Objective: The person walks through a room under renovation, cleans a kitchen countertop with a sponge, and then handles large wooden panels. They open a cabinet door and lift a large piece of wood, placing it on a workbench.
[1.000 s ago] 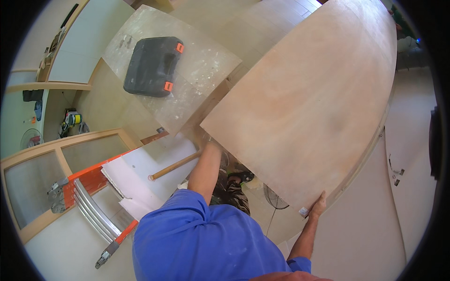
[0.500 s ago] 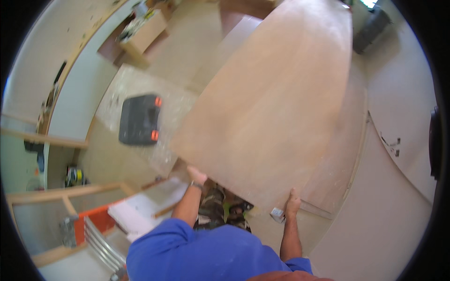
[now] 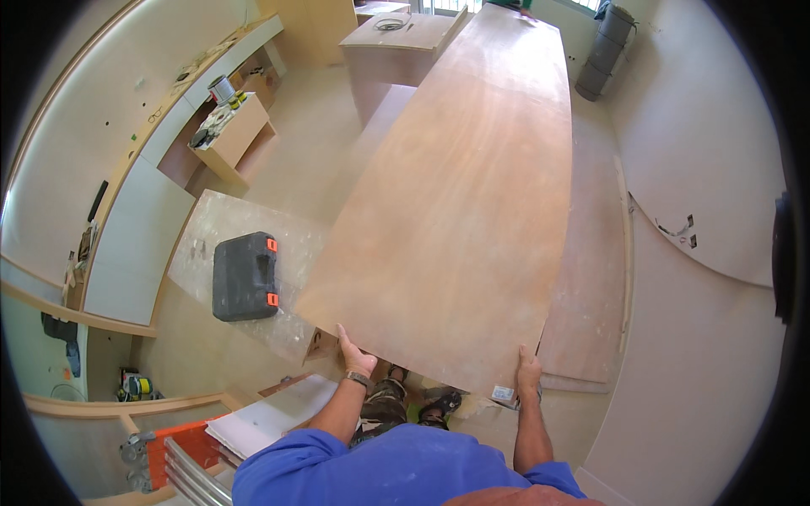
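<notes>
A long plywood sheet (image 3: pixel 456 211) stretches away from me, filling the middle of the head view. My left hand (image 3: pixel 358 355) grips its near edge toward the left corner, thumb on top and the other fingers hidden beneath. At the near right corner my right hand (image 3: pixel 529 371) is closed on the side edge, thumb up. A small white label (image 3: pixel 502 393) shows on the near edge beside my right hand. Part of another person (image 3: pixel 509 5) in green appears at the sheet's far end; whether they hold it cannot be made out.
Left of the sheet, a black tool case (image 3: pixel 245 277) with orange latches lies on a dusty board (image 3: pixel 190 261). Another board (image 3: pixel 582 337) lies along the right wall. An orange ladder (image 3: pixel 181 451) is at lower left; a wooden desk (image 3: pixel 384 51) stands at the far end.
The view has tilted up and sharpened, showing more of the room's far end. The sheet has swung slightly left at its far end within the picture. Both hands keep their hold.
</notes>
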The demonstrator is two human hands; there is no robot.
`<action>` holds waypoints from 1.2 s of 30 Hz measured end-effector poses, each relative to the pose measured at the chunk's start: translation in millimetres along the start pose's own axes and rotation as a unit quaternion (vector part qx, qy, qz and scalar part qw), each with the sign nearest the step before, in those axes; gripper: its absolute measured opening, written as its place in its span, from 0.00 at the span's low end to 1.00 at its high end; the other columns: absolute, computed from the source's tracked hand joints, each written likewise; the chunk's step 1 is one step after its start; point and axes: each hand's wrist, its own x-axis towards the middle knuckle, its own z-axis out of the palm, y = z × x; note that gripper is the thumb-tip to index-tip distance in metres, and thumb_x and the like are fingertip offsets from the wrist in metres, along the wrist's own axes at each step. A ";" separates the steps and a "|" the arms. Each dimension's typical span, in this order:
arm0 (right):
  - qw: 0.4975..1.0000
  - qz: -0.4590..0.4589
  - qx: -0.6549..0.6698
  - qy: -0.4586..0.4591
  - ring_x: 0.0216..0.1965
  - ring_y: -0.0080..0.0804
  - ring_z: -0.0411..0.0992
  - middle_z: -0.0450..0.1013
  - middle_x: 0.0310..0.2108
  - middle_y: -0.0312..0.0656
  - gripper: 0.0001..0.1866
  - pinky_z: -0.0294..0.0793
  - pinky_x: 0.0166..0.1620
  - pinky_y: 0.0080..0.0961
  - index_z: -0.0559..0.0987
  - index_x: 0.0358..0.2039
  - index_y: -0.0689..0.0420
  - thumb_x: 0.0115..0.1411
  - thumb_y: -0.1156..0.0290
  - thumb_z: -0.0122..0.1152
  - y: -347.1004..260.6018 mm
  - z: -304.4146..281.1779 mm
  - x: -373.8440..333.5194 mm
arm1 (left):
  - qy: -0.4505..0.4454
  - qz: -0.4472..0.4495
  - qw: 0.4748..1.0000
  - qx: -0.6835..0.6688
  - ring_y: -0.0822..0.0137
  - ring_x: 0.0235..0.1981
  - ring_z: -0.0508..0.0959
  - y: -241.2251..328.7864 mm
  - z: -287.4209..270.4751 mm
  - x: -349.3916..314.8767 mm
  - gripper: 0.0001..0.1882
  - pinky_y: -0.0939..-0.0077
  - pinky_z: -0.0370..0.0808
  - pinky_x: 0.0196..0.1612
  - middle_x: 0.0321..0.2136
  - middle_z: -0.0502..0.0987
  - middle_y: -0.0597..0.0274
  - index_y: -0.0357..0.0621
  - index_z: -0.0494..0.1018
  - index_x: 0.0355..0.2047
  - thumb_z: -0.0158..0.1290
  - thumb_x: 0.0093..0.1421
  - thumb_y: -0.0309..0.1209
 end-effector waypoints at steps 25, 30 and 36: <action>0.981 0.097 0.150 -0.073 0.35 0.26 0.67 0.72 0.35 0.39 0.25 0.67 0.38 0.24 0.75 0.40 0.65 0.57 0.52 0.53 67.3 -9.2 -45.8 | 0.052 -0.028 0.998 -0.005 0.55 0.58 0.56 -18.4 -11.4 9.6 0.44 0.51 0.51 0.59 0.58 0.57 0.60 0.50 0.54 0.59 0.43 0.50 0.65; 0.984 0.114 0.109 -0.081 0.30 0.25 0.67 0.72 0.30 0.39 0.26 0.66 0.35 0.23 0.77 0.37 0.65 0.58 0.51 0.51 73.7 0.2 -41.2 | 0.074 -0.014 0.997 0.016 0.55 0.59 0.55 -19.1 -19.7 17.8 0.43 0.51 0.49 0.59 0.59 0.56 0.60 0.49 0.53 0.59 0.42 0.51 0.64; 0.994 0.065 0.042 -0.082 0.33 0.37 0.70 0.74 0.31 0.51 0.30 0.67 0.40 0.30 0.76 0.37 0.68 0.58 0.47 0.47 85.9 21.3 -54.1 | 0.072 -0.005 0.997 0.038 0.55 0.59 0.56 -0.5 -23.9 33.9 0.43 0.51 0.50 0.59 0.59 0.57 0.59 0.48 0.54 0.59 0.42 0.52 0.64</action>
